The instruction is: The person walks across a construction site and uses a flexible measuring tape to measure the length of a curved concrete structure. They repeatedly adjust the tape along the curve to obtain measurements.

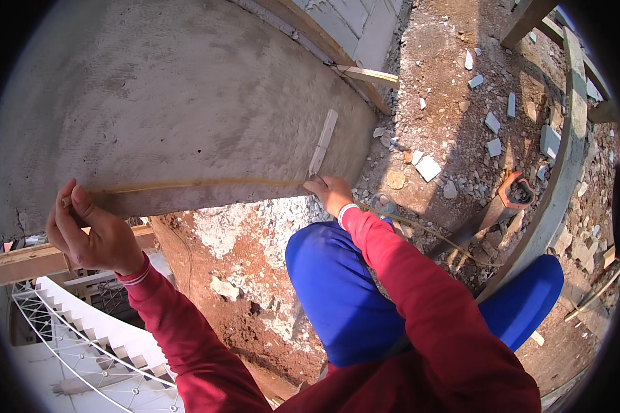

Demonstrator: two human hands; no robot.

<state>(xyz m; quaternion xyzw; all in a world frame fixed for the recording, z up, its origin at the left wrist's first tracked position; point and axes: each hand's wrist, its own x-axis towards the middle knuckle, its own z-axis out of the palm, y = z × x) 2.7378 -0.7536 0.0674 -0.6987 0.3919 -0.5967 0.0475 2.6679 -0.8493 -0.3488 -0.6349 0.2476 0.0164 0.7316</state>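
A long, thin, yellowish strand (200, 183) runs between the person's hands along the smooth grey concrete slab (186, 103), pinched by the left hand's (93, 230) curled fingers and the right hand's (334, 195) closed fingertips.

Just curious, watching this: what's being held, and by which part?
A thin yellowish strip, it seems: the left hand at its left end, the right hand farther along it.

The site presents one left hand (93, 230) at 9 o'clock, one right hand (333, 195) at dial centre, one yellowish strip (200, 184) between them, one grey cement surface (186, 103) at 10 o'clock, one orange-handled saw (506, 194) at 3 o'clock, and two blue-clad knees (334, 268) at 4 and 6 o'clock.
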